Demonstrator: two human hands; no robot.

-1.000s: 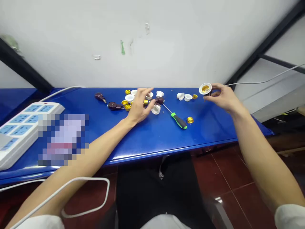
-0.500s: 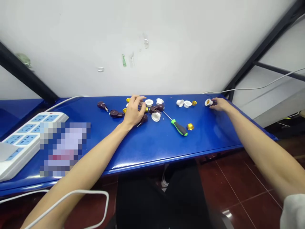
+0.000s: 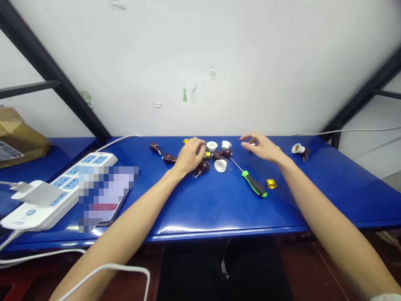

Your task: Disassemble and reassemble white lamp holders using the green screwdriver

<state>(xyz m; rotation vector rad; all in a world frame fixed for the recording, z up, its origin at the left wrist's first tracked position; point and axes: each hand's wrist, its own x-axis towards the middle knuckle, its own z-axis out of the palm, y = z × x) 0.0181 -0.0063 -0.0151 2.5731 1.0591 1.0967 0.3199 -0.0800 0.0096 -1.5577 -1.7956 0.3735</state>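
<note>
My left hand [image 3: 191, 155] is over a cluster of dark brown plug parts, its fingers loosely bent and the thumb apart. Its fingertips partly hide what lies beneath. Just in front of it lies a brown plug [image 3: 202, 168] with metal pins. To its right are white flared caps [image 3: 220, 166] and more brown plug parts [image 3: 223, 154]. My right hand [image 3: 261, 146] is open in the air, holding nothing, and partly hides small parts behind it. An assembled lamp socket [image 3: 298, 149] with a white cap and brown plug lies alone at the right.
A green-and-black screwdriver [image 3: 255, 185] lies mid-table beside a gold threaded sleeve [image 3: 271, 183]. A loose brown plug [image 3: 155, 147] is to the left. A white power strip [image 3: 69, 179] and a phone [image 3: 108, 196] lie farther left. The white wall [image 3: 250, 83] stands behind.
My right hand has let go of the lamp socket at the right and moved left toward the middle. My left hand stays over the brown parts. The view has shifted left.
</note>
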